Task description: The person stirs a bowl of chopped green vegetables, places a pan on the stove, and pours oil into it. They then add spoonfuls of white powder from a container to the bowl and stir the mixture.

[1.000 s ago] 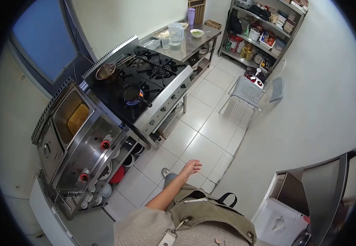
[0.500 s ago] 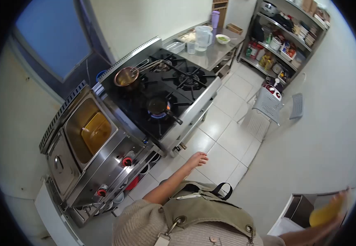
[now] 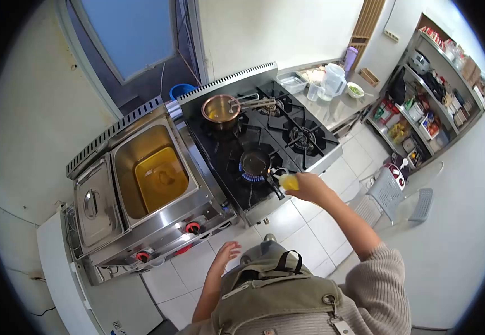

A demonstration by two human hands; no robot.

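My right hand (image 3: 307,188) is closed around a bottle (image 3: 288,182) of yellow liquid, tipped so its pale neck points left toward the small black frying pan (image 3: 255,162). The pan sits over a lit burner with blue flames, its handle pointing toward me. Lower down, my left hand (image 3: 229,252) hangs in front of my apron (image 3: 278,301), holding nothing, fingers apart and slightly bent.
Behind the pan, a copper-coloured pot (image 3: 220,109) stands on the stove (image 3: 239,198) with tongs across its rim. A fryer (image 3: 192,187) holding yellow oil is at left. A counter (image 3: 340,114) carries a jug (image 3: 332,81) and a bowl (image 3: 355,90).
My right hand has come from the far lower right over to the pan, carrying the yellow bottle. My view has turned and moved nearer the stove. My left hand now hangs lower in view.
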